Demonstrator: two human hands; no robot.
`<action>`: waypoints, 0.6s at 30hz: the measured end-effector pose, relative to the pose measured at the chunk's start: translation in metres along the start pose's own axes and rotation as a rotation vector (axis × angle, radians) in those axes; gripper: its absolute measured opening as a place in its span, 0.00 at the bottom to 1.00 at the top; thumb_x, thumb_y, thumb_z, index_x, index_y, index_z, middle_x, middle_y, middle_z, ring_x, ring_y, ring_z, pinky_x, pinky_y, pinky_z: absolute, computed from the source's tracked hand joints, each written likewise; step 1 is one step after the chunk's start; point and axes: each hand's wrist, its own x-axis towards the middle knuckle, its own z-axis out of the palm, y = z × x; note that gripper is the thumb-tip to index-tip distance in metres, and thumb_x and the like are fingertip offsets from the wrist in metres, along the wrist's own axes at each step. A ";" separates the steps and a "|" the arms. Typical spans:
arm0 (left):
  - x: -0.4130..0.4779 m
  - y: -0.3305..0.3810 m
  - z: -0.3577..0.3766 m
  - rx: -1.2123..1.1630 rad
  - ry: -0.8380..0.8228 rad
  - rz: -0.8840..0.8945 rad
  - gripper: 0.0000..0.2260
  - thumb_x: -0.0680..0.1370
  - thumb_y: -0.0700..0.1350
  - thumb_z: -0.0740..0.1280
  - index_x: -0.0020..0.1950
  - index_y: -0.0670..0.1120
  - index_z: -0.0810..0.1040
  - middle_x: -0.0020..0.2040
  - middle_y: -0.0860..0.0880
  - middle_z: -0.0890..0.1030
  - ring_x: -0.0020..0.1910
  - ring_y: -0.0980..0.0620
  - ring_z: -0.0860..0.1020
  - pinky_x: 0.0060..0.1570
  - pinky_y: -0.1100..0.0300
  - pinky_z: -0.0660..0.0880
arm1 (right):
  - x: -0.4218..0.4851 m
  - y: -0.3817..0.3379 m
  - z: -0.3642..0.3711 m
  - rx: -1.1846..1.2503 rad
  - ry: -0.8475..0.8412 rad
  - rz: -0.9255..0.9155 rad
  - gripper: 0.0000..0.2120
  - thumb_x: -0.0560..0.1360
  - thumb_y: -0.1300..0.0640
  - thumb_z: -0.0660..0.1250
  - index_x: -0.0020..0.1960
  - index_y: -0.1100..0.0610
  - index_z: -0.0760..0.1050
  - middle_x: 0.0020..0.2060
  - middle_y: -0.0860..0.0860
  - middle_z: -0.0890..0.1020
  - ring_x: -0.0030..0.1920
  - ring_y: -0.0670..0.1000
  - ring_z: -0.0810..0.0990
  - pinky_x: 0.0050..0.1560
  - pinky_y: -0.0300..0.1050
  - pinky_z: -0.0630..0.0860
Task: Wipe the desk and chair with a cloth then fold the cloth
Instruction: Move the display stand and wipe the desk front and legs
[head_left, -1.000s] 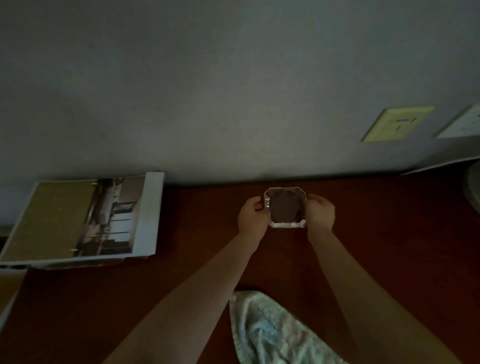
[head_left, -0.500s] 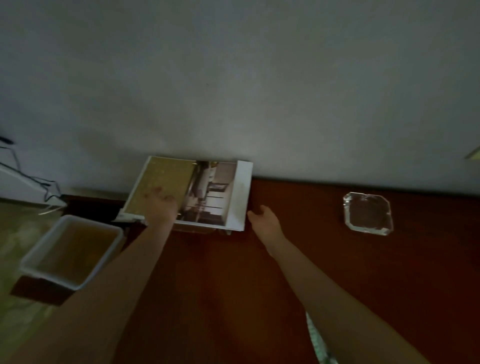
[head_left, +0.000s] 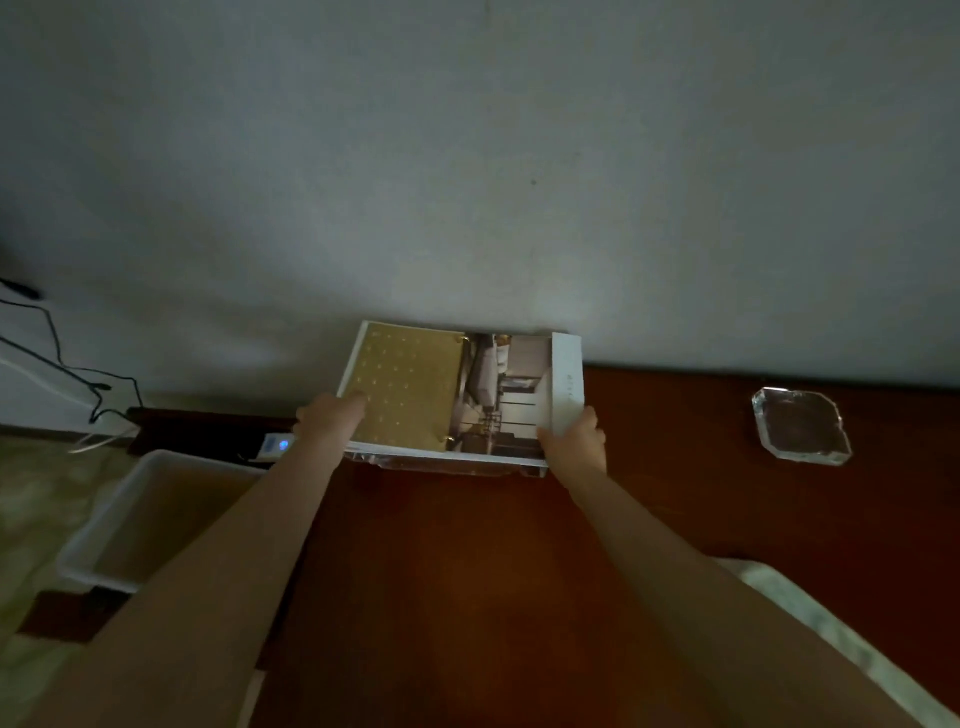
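Gripping binder (head_left: 457, 395) at desk's (head_left: 467, 545) back edge with left hand (head_left: 332, 421) and right hand (head_left: 574, 441), seemingly to clear it. No wiping evident; cloth (head_left: 810, 613) lying loose by near-right edge; folding pending.

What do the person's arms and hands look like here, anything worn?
The left hand and right hand are ungloved, on bare forearms with no sleeves in view. No watch, bracelet or ring shows, though the light is dim.

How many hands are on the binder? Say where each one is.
2. The left hand holds the binder at its left edge, one digit lying on the gold page; the right hand grips its front right corner.
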 end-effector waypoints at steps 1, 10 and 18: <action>-0.001 0.003 -0.005 -0.091 -0.015 0.015 0.23 0.78 0.51 0.62 0.67 0.38 0.70 0.61 0.38 0.72 0.56 0.39 0.73 0.56 0.49 0.73 | -0.003 0.000 -0.003 0.002 0.018 -0.003 0.32 0.77 0.54 0.65 0.75 0.58 0.53 0.66 0.59 0.66 0.62 0.59 0.72 0.56 0.52 0.76; -0.058 0.041 -0.022 -0.372 -0.280 0.132 0.08 0.82 0.41 0.58 0.58 0.39 0.72 0.54 0.42 0.77 0.48 0.44 0.77 0.38 0.53 0.75 | -0.024 -0.020 -0.105 -0.031 0.251 -0.146 0.28 0.77 0.53 0.65 0.72 0.60 0.60 0.65 0.59 0.70 0.64 0.60 0.71 0.64 0.57 0.70; -0.140 0.053 0.036 -0.599 -0.525 0.062 0.11 0.81 0.44 0.61 0.61 0.41 0.71 0.59 0.41 0.77 0.56 0.43 0.76 0.55 0.48 0.74 | -0.044 -0.038 -0.204 -0.149 0.462 -0.330 0.30 0.75 0.58 0.66 0.74 0.58 0.60 0.65 0.58 0.70 0.65 0.59 0.69 0.65 0.57 0.68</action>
